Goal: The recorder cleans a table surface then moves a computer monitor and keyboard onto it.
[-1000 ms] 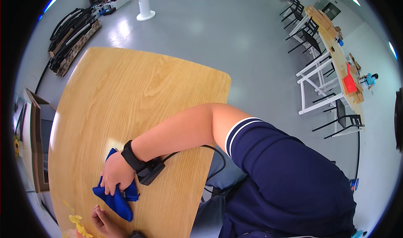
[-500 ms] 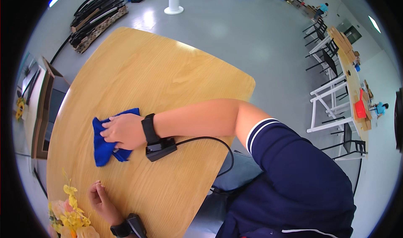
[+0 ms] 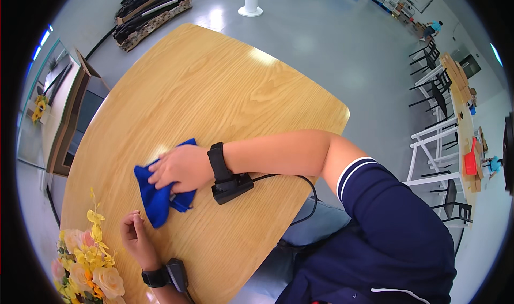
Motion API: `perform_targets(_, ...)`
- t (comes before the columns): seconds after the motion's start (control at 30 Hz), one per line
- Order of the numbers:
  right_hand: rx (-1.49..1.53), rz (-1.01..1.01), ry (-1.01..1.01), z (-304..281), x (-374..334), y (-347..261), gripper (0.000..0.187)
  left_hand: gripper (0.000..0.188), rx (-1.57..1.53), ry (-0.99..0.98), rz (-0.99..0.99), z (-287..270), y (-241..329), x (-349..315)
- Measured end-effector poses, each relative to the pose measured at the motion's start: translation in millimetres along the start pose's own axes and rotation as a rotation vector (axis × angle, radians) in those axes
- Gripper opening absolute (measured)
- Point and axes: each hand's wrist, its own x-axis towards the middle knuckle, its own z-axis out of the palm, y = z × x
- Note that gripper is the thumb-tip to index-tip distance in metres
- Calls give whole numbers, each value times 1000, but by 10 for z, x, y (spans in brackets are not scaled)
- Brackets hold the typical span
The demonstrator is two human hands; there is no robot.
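Observation:
My right hand lies over a crumpled blue cloth on the wooden table, its fingers bent slightly and pressing it down. Cloth sticks out past the fingertips and below the palm; what is under the hand is hidden. A black strap with a small black box sits on that wrist, and a cable runs from it. Nearer to me, my left hand rests by the lower corner of the cloth, fingers curled in against the thumb, with nothing visible in them. It wears a similar strap and box.
Yellow, pink and cream flowers stand at the near left, beside my left hand. The light wooden table has a rounded far edge. Beyond are a white post, bundled black lengths and, at the right, black chairs along a long table.
The view has shifted, bringing more of the flowers in. My right hand and the cloth are now closer to my left hand, which stays curled.

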Motion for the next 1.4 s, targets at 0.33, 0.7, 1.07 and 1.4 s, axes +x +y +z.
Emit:
perform_targets(0.33, -272, 291, 133, -100, -39, 184, 28, 7, -10, -46, -24, 14, 57, -46)
perform_targets(0.7, 100, -214, -252, -14, 17, -71, 34, 6, -7, -66, -19, 25, 59, -4)
perform_targets(1.07, -56, 64, -25, -68, -4, -100, 32, 6, -11, -67, 14, 2, 14, -27)
perform_targets(1.4, -252, 138, 20, -64, -6, -39, 32, 4, -40, -95, 42, 3, 28, -16)
